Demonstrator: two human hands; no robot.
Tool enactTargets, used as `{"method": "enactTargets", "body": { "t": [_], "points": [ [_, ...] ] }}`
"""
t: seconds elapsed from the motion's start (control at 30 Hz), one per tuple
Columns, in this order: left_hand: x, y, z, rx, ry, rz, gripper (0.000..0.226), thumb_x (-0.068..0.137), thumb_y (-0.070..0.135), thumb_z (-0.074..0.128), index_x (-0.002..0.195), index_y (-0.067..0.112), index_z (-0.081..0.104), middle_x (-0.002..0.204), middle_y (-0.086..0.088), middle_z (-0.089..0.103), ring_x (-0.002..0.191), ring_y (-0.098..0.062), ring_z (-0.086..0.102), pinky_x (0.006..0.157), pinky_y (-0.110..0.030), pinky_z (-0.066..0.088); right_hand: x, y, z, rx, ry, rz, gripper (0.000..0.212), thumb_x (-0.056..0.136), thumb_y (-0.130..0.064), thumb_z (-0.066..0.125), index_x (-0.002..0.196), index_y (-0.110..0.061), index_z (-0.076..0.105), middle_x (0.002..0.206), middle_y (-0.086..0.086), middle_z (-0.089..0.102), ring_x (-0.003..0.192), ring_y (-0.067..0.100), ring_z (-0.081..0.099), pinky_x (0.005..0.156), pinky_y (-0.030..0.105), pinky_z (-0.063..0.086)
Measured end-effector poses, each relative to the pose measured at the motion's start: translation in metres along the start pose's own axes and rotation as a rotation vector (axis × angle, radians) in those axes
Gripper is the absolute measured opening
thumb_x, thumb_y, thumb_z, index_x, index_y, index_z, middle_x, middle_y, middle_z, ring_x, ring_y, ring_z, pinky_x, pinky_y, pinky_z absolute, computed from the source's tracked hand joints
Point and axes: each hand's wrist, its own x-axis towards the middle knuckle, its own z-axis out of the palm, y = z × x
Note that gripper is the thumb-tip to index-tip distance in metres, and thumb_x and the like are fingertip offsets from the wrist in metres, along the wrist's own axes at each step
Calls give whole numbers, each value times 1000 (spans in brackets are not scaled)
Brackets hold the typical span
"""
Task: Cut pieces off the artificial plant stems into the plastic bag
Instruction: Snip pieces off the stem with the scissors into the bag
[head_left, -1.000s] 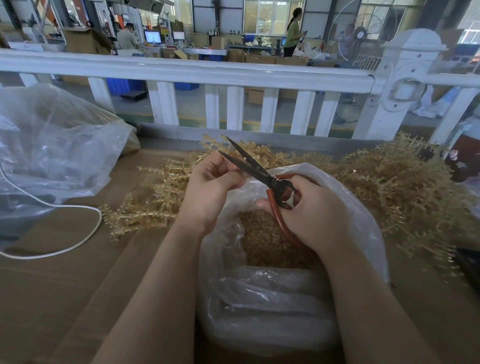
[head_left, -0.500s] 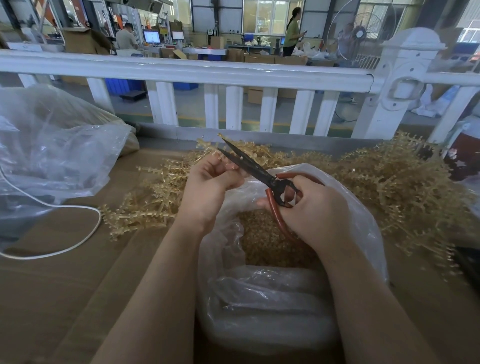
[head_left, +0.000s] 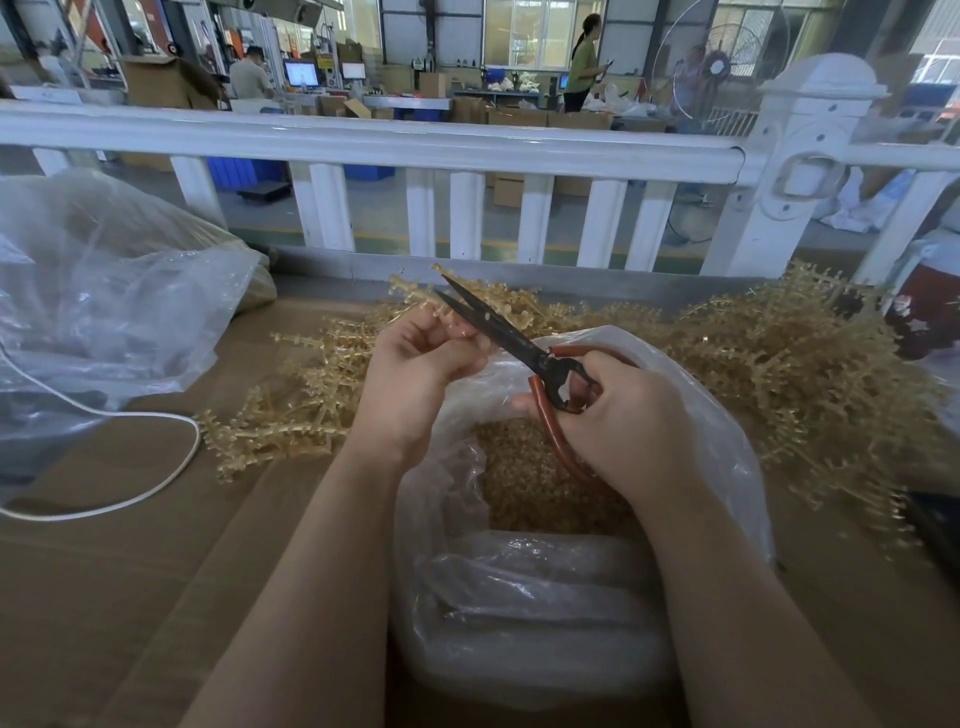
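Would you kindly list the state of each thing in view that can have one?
scissors: blades slightly parted around a stem.
left hand: pinches a gold stem at the blades.
right hand: grips the red scissor handles.
plastic bag: mouth open, holds cut gold pieces.
stem pile: loose heap on the table behind the bag.
large bag: crumpled, lying at left.
white cord: lying in a loop.

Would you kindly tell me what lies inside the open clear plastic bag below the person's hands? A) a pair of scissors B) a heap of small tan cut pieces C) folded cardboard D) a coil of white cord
B: through the mouth of the open clear plastic bag, under the right hand and the red-handled scissors, a heap of small tan cut pieces shows.
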Motion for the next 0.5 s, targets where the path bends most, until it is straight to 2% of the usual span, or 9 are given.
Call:
{"method": "enactTargets", "body": {
  "t": [0.1, 0.17, 0.23, 0.3, 0.4, 0.5],
  "points": [
    [-1, 0, 0, -31, -14, -43, 21, 85, -14, 61, 80, 7, 63, 72, 0, 67, 71, -13, 61, 75, -26, 54, -1, 1, 0, 30, 4, -6, 59, 77, -76, 58, 91, -21, 75, 74, -21, 57, 65, 2, 55, 66, 4, 40],
    [-1, -1, 1, -12, -30, -95, 18, 86, -11, 63, 80, 6, 65, 73, -2, 68, 70, -15, 61, 75, -26, 55, -1, 3, 0, 87, -10, 26, 49, 79, -68, 67, 93, -21, 76, 81, -20, 65, 72, 2, 61, 70, 10, 48],
    [-2, -2, 3, 29, -68, -138, 14, 84, -10, 66, 81, 4, 65, 76, -3, 69, 71, -17, 61, 75, -26, 54, 0, 4, 1, 159, -36, 92, 45, 80, -64, 70, 93, -22, 77, 82, -17, 70, 76, 2, 64, 72, 13, 51],
    [-2, -4, 4, 58, -108, -165, 19, 82, -8, 69, 75, 10, 66, 78, -3, 71, 72, -18, 61, 77, -29, 52, 2, 2, 2, 248, -73, 177, 39, 80, -62, 70, 89, -25, 76, 76, -17, 69, 75, 0, 65, 68, 11, 49],
    [-3, -5, 6, 114, -159, -170, 22, 78, 1, 76, 67, 21, 74, 83, -3, 73, 79, -18, 63, 78, -30, 50, 6, 0, 4, 383, -105, 248, 14, 84, -47, 74, 80, -34, 71, 71, -23, 68, 74, -3, 65, 62, 10, 48],
    [-5, -6, 9, 100, -187, -171, 9, 68, 17, 80, 67, 25, 77, 87, -2, 76, 84, -16, 69, 78, -25, 56, 8, 0, 4, 510, -113, 262, 18, 85, -35, 78, 70, -36, 68, 66, -24, 66, 65, -4, 64, 54, 10, 47]
  ]
}}
